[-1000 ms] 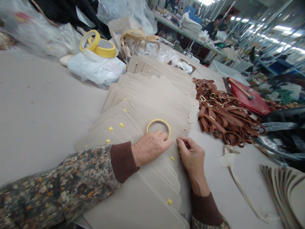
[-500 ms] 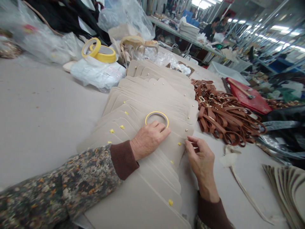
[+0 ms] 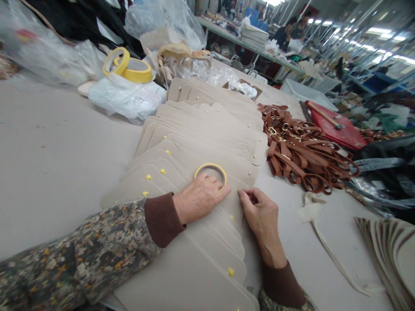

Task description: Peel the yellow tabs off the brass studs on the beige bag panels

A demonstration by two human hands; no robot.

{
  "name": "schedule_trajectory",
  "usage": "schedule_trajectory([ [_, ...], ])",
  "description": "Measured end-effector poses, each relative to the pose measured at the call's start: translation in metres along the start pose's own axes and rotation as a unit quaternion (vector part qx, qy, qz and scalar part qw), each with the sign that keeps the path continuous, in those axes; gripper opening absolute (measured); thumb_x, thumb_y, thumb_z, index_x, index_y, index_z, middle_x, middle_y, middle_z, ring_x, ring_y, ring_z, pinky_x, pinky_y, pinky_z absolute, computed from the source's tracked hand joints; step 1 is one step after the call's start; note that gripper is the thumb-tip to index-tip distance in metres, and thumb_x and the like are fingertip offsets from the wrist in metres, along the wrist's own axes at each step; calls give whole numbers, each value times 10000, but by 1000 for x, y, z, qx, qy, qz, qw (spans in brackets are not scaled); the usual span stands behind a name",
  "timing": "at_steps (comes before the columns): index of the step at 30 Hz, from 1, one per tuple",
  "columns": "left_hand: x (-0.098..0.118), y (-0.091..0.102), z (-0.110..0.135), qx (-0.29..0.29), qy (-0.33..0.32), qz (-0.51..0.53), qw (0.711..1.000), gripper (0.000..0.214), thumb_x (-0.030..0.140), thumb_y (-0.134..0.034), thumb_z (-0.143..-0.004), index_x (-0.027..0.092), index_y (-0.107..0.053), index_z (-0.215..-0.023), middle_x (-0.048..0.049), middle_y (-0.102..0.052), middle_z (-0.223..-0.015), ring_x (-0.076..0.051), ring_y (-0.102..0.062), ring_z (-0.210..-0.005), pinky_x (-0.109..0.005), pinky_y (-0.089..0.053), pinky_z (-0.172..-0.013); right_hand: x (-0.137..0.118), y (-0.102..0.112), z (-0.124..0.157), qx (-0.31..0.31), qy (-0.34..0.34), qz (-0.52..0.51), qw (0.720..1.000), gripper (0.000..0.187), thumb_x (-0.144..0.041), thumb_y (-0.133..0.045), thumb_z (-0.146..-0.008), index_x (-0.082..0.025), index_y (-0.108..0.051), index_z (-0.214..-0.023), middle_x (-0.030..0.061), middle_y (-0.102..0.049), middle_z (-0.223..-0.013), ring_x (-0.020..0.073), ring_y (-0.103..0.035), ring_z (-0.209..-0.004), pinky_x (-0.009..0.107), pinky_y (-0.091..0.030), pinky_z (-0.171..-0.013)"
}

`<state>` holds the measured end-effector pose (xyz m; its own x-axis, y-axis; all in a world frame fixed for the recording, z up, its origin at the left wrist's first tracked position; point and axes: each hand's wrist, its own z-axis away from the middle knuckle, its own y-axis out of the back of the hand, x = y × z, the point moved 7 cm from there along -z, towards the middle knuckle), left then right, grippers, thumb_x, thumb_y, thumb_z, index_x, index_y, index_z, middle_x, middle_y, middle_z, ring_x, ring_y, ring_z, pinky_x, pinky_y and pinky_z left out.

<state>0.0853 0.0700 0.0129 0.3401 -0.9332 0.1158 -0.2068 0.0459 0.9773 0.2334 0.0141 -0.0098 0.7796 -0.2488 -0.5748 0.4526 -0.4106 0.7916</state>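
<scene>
The left hand (image 3: 202, 196) clamps its fingers on a tape roll (image 3: 210, 165), the right (image 3: 262, 218) pinches its fingers together, beside panels (image 3: 207, 129) fanned out, probably for edge access.

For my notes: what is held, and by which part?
Left hand: the yellow tape roll, held by its near rim. Right hand: cannot be told.

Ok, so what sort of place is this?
Probably a workshop or factory floor, perhaps for bags or similar goods: overlapping beige panels with small metal studs, a heap of brown straps with metal clips, and another cluttered worktable behind.
</scene>
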Motion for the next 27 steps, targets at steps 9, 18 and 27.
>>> schedule_trajectory([
  [9, 2, 21, 8, 58, -29, 55, 996, 159, 134, -382, -941, 142, -539, -963, -36, -603, -787, -183, -562, -732, -294, -451, -665, -14, 3, -3, -35, 97, -1, 995, 172, -311, -606, -831, -202, -702, -923, 35, -595, -849, 150, -577, -706, 292, -479, -685],
  [18, -3, 21, 11, 111, -31, 114, 987, 229, 154, -358, -968, 167, -514, -1135, -24, -654, -846, -130, -634, -771, -219, -494, -682, -24, 20, 4, -18, 102, -132, 986, 125, -283, -601, -861, -206, -677, -924, 32, -676, -847, 156, -611, -739, 282, -496, -684],
  [27, 5, 29, 12, 137, -40, 108, 984, 299, 207, -331, -1000, 115, -348, -1284, -38, -675, -848, -151, -664, -716, -236, -487, -561, -61, 13, 15, -4, 217, -105, 971, 145, -196, -531, -882, -228, -640, -972, 41, -706, -865, 162, -654, -775, 293, -522, -735],
])
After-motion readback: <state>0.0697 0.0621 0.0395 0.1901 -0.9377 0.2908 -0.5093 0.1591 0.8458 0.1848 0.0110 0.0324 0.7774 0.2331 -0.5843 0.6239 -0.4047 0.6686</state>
